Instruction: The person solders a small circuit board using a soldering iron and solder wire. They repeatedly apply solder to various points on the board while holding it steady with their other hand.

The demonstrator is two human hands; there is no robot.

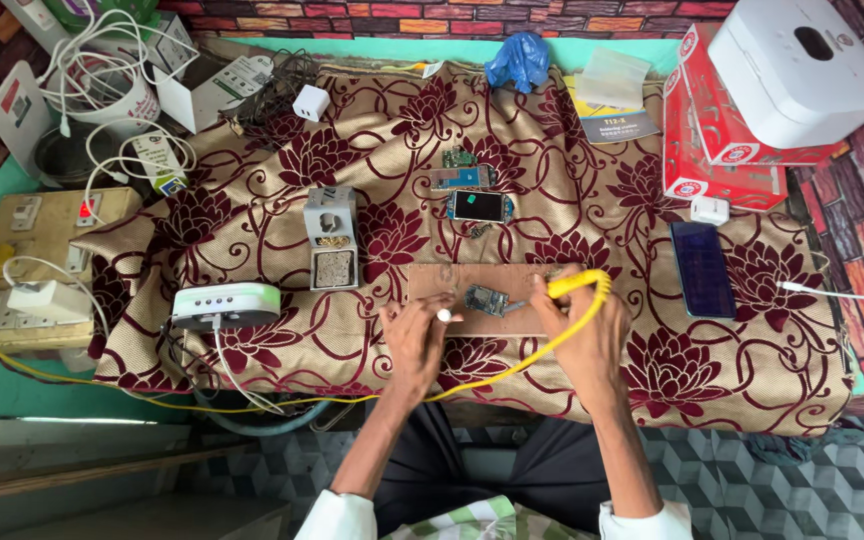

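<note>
A red carton with white round emblems (720,165) is set at the far right of the table, and a white rounded appliance with a dark oval opening (802,65) is stacked on it. A yellow-and-black booklet (612,122) lies just left of the carton, under a clear wrapper, with a crumpled blue bag (518,60) beside it. At the far left, white cardboard sleeves (217,90) and coiled white cables (102,75) are heaped together.

1 small green circuit board (487,299) is seen on a wooden board (452,282) at the near middle of the floral maroon-and-beige cloth (602,200). 2 more bare boards (460,168) and 1 small phone with a dark screen (479,206) lie farther back. 1 dark blue phone (702,268) lies to the right, with 1 white plug cube (709,209) just behind it. 1 grey soldering stand (332,238) and 1 white flat unit with lights (225,304) are placed to the left.

The left hand (417,335) is pressed on the wooden board beside the circuit board; a small white item is pinched in its fingers. The right hand (582,335) is closed around a yellow-handled soldering iron (574,284), its tip held at the circuit board's right edge. Its yellow cord (252,408) is trailed along the near table edge to a wooden switchboard (47,240) at the left. Bare cloth is left near the right corner.
</note>
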